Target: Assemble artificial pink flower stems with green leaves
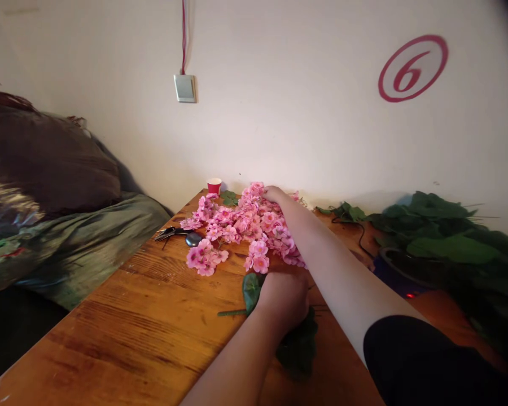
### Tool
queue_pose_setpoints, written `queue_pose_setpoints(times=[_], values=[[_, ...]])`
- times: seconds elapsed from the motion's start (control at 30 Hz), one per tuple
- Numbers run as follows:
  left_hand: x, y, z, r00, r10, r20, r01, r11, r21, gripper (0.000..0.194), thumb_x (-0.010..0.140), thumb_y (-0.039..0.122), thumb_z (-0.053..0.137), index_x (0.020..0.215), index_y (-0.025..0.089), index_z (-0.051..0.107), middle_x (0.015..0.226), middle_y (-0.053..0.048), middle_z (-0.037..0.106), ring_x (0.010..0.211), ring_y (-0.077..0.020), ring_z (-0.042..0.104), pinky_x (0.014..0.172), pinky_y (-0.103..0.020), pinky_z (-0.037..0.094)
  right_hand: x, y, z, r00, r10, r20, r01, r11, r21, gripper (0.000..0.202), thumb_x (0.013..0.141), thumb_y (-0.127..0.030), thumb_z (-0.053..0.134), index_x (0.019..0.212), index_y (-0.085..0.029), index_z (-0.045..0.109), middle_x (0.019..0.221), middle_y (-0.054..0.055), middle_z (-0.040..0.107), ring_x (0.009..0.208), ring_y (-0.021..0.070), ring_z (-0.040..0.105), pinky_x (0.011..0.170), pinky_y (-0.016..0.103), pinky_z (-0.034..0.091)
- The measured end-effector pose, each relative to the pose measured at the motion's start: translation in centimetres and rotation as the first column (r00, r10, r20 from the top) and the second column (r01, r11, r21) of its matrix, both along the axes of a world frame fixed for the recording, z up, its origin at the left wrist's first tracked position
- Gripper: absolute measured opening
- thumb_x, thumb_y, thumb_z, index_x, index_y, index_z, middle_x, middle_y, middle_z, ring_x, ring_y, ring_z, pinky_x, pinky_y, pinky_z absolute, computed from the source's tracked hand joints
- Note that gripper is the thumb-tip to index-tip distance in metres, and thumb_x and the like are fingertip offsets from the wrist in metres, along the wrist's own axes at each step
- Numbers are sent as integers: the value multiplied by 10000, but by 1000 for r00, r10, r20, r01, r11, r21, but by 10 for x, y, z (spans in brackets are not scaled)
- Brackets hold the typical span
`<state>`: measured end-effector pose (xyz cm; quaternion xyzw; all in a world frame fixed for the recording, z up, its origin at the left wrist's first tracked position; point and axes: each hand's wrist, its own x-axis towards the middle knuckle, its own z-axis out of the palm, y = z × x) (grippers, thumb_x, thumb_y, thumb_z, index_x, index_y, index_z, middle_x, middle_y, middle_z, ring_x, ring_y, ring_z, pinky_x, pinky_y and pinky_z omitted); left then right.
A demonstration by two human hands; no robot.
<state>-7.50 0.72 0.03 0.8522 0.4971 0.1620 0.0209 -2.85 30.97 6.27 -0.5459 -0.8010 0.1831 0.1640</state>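
Observation:
My left hand (284, 299) is closed in a fist low over the table, around a green artificial-leaf stem (232, 312). A round leaf (250, 290) stands up beside its knuckles, and darker leaves (300, 345) hang below the wrist. Farther off, my right hand (275, 194) reaches across to the back of a heap of pink artificial flowers (245, 223). It touches the blossoms, but its fingertips are hidden. A separate small cluster of pink flowers (206, 257) lies at the heap's near left.
A red paper cup (214, 186) stands at the table's back edge. Scissors (171, 231) and a dark shiny oval object (193, 239) lie to the left. Piled green leaves (432, 225) surround a dark blue device with a red light (400, 276) at right. Stuffed sacks (46, 163) stand left.

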Motion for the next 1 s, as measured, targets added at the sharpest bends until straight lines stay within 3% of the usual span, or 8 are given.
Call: queue_pose_setpoints(times=[0.07,0.2,0.3,0.57,0.77,0.87,0.93,1.0], values=[[0,0,0,1000,-13,11,13,999,31,380,823,223,535,1175,150,656,1105,-178,683,1081,-344,605,951,-474,471,2,-3,-2,999,-32,-33,32,999,22,207,737,-374,709,769,-175,663,717,62,696,730,199,640,707,253,456],[1,1,-4,1000,5,-18,-6,998,-60,242,835,233,500,921,148,709,842,-143,700,836,-305,668,767,-430,527,7,-2,-4,990,-89,-112,98,992,80,47,724,-213,623,735,-170,637,690,40,658,698,174,583,655,234,413],[1,2,-8,999,33,-30,-36,994,-105,251,863,257,477,890,154,704,816,-135,700,775,-293,680,695,-400,528,13,0,0,972,-128,-196,153,981,118,66,709,-168,567,747,-164,621,684,26,622,684,155,551,620,220,388],[1,-1,-6,998,43,-50,-48,994,-98,273,896,286,458,949,189,707,833,-116,726,806,-296,703,705,-393,535,21,-13,45,894,-86,-440,145,984,102,142,748,-229,532,838,-148,605,563,0,561,580,137,537,587,213,425],[1,-2,-2,997,44,-64,-52,991,-125,316,911,273,424,929,163,719,850,-146,731,791,-306,710,687,-383,530,30,-51,94,921,83,-382,-162,970,-179,124,749,-188,633,843,-109,652,660,74,676,651,170,639,641,246,520],[1,-2,0,997,32,-66,-39,992,-116,299,905,282,441,929,168,717,854,-141,734,796,-311,713,679,-376,525,39,-63,105,933,248,-260,-352,773,-528,308,762,-251,740,1036,-127,672,866,93,742,706,169,674,668,272,544],[0,-3,1,997,35,-69,-43,993,-113,293,903,285,447,945,167,712,854,-137,736,794,-306,715,682,-370,525,41,-63,103,919,306,-249,-394,679,-620,375,786,-338,759,1095,-150,658,955,104,745,717,164,689,685,283,552],[0,-3,0,997,38,-67,-45,993,-107,290,904,281,442,945,167,706,848,-131,736,787,-299,716,682,-367,526,36,-57,94,946,243,-217,-323,778,-539,365,798,-399,753,1059,-163,658,960,105,745,701,167,697,677,288,561]])
